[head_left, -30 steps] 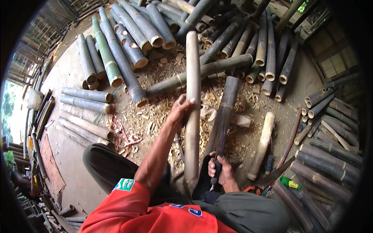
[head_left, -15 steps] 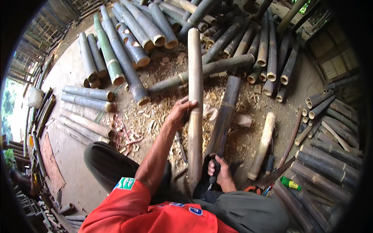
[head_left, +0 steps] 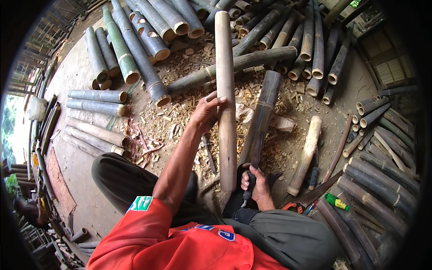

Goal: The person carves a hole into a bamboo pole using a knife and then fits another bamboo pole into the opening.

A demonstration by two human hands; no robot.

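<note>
My left hand (head_left: 208, 111) is closed around a pale, scraped bamboo tube (head_left: 226, 67), thumb across its front, holding it nearly upright in front of me. The tube's lower end hangs over my lap, close to my right hand. Closed on the black handle of a knife (head_left: 249, 185), my right hand (head_left: 261, 186) rests by my right thigh. The knife's dark blade (head_left: 256, 155) points away from me, in front of a dark bamboo tube (head_left: 268, 90) that leans outward; where the blade ends is hard to make out.
Wood chips (head_left: 180, 130) cover the ground ahead. A pale bamboo piece (head_left: 306, 155) lies to the right, near an orange-handled saw (head_left: 292, 207) and a green bottle (head_left: 336, 202). Stacked bamboo tubes (head_left: 148, 36) fill the far side, with more tubes (head_left: 382, 180) at right.
The view has shifted, so the surroundings sit higher in the picture. My left hand has moved the pale tube slightly up and away. My right hand keeps its hold on the knife.
</note>
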